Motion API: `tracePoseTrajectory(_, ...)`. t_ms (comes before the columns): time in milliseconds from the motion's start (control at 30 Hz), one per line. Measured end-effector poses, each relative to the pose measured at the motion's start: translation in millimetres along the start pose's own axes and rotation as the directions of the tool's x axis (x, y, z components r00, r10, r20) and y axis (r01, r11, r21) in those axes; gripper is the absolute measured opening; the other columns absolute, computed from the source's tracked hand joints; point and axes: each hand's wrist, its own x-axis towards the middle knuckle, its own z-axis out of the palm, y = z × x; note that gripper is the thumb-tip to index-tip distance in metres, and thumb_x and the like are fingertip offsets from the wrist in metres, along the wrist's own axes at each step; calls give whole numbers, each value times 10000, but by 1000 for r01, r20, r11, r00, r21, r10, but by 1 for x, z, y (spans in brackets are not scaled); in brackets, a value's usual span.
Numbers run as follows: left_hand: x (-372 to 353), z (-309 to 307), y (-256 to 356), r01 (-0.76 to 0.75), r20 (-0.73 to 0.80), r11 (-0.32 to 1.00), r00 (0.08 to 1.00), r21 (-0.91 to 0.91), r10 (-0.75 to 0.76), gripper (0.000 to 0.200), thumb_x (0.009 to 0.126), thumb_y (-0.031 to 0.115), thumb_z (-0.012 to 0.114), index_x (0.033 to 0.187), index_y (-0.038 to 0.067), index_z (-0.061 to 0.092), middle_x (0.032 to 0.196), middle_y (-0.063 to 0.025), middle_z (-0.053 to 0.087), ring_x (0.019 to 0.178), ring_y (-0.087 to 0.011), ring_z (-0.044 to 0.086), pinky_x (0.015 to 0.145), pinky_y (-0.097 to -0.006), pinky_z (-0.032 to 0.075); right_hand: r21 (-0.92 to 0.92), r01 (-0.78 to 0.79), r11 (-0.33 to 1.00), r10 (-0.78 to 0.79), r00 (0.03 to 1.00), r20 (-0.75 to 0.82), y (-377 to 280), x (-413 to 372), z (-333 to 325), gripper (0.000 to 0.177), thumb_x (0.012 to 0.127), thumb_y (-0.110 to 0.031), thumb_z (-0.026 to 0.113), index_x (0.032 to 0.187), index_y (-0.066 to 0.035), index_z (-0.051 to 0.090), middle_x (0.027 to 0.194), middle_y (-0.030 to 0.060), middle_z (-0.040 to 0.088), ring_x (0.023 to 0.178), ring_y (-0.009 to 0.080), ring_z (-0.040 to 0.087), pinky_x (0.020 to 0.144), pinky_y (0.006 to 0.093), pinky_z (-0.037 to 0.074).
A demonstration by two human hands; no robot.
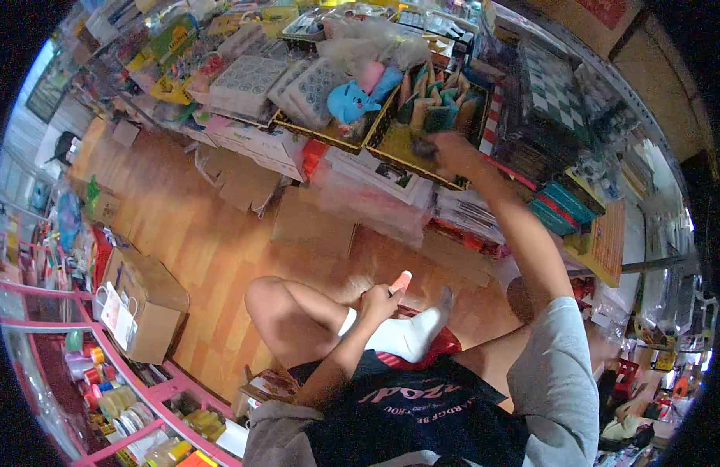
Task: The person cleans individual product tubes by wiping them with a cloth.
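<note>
Head view: the left hand (381, 302) is clamped round a small orange-and-white item (403, 282), which sticks out past the fingers, above the white sock (406, 335) and in front of the crossed legs. The right hand (449, 152) reaches out to the yellow-edged basket (395, 152), over the part towards its near edge, with the fingers at a small dark item (424, 148); whether they are closed on it, I cannot tell. Colourful packets (440, 109) stand upright towards the far edge of that basket, tips up. Just beside its left edge sits another basket (321, 138), where a blue toy (350, 102) lies near the right edge, next to clear trays (304, 87). Right of the reaching arm are a green-and-white checkered board (558, 97) and teal packs (564, 208) with a red band. Flattened cardboard (313, 226) lies on the wooden floor (220, 249) below the baskets. Well apart, at the left, a cardboard box (153, 303) stands beside a pink rack (103, 331) holding rolls of tape (118, 401)
</note>
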Motion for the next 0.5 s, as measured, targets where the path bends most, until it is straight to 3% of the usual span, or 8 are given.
tracePoseTrajectory(33,-3,-4,4,-5,-17,999,1000,-41,4,396,736,401,536,739,11,603,660,-205,571,653,-348,572,580,-417,424,137,88,987,-28,919,-394,-10,-13,3,542,652,24,479,1173,-119,442,1047,200,515,981,338,488,828,379,398)
tracePoseTrajectory(67,-5,-7,9,-9,-35,996,999,-83,6,403,737,401,538,732,3,600,655,-207,567,636,-345,572,555,-408,425,222,221,950,9,691,-723,-20,-28,5,529,652,28,486,1161,-110,452,1046,197,518,984,341,486,831,372,397)
tracePoseTrajectory(133,-20,-26,39,-38,-107,997,994,-64,31,403,738,398,542,717,0,596,646,-203,565,620,-340,571,539,-401,424,390,206,898,173,649,-741,-40,-69,5,498,647,38,494,1133,-68,472,1057,192,517,1004,339,478,855,353,378)
tracePoseTrajectory(200,-25,-33,46,-58,-178,998,983,-40,50,404,740,395,546,702,-4,592,637,-199,562,603,-335,571,524,-394,424,436,175,883,206,691,-693,-47,-111,31,505,640,15,523,1138,-35,459,1118,191,480,1053,318,448,918,348,339)
tracePoseTrajectory(267,-23,-35,44,-135,-452,989,887,-62,93,397,748,387,550,678,-2,578,606,-182,556,584,-328,566,507,-373,417,600,103,793,294,798,-526,-65,-159,47,483,631,40,487,1110,-26,483,1101,185,499,1031,314,473,916,343,343)
tracePoseTrajectory(333,-22,-44,41,-98,-439,994,892,44,108,379,762,377,546,703,4,575,571,-175,543,527,-286,561,480,-345,410,657,176,733,285,797,-532,-75,-190,76,490,613,55,469,1094,-32,500,1061,186,525,995,302,505,892,335,362)
tracePoseTrajectory(433,-25,-55,52,-120,-600,989,798,-83,46,313,767,311,569,700,4,565,510,-146,505,452,-219,519,439,-323,382,828,13,560,476,813,-335,-84,-218,129,511,615,50,478,1114,-60,498,1024,198,538,956,292,529,843,319,388)
tracePoseTrajectory(500,-34,-78,91,-211,-765,977,622,42,167,238,758,237,598,691,11,567,496,-110,470,433,-164,476,436,-310,376,841,30,540,490,802,-343,-89,-215,133,481,627,40,483,1099,-50,501,1029,196,532,955,311,522,838,334,395)
